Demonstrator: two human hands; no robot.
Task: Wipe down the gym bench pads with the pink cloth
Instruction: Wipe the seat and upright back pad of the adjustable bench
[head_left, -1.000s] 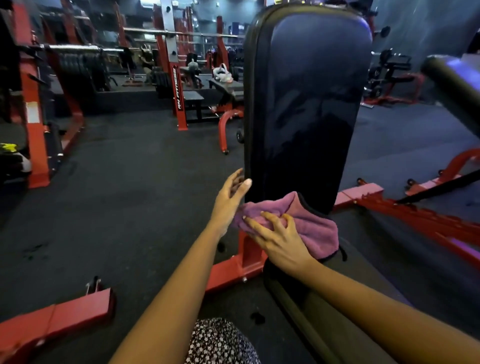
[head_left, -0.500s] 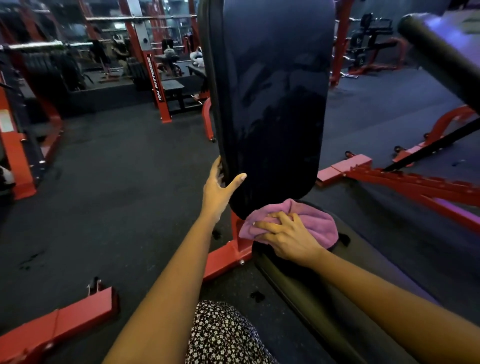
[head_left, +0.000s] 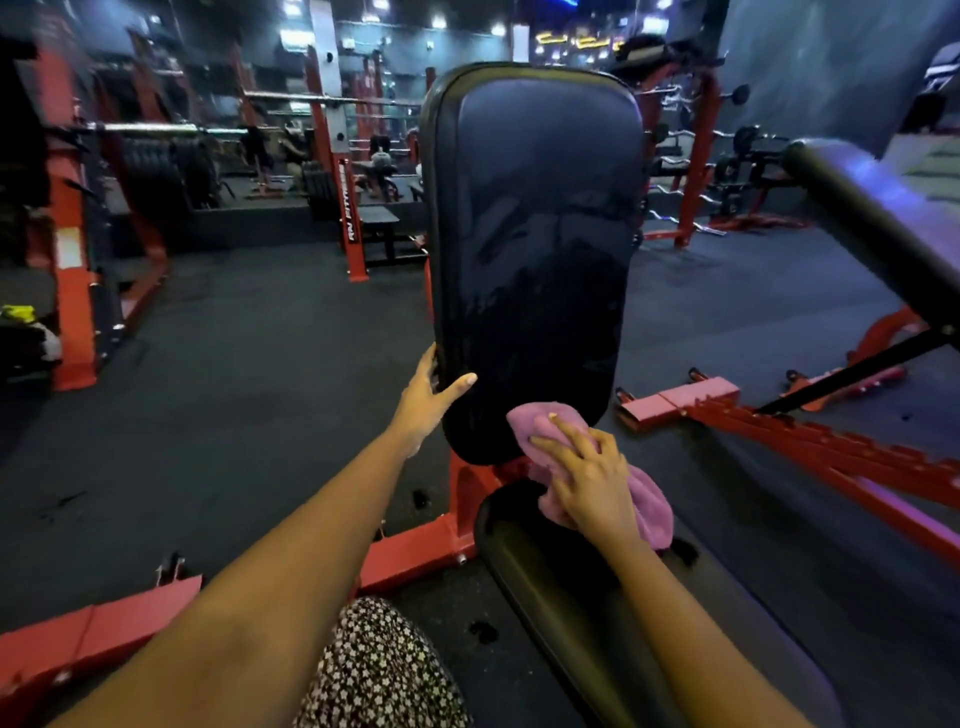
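Clasping the back pad's (head_left: 535, 234) left edge with the left hand (head_left: 426, 402), thumb in front, probably to steady it. Pressing the cloth (head_left: 652, 506) under spread right hand (head_left: 587, 483) against the pad's bottom end, just above the seat (head_left: 545, 571), presumably wiping there.
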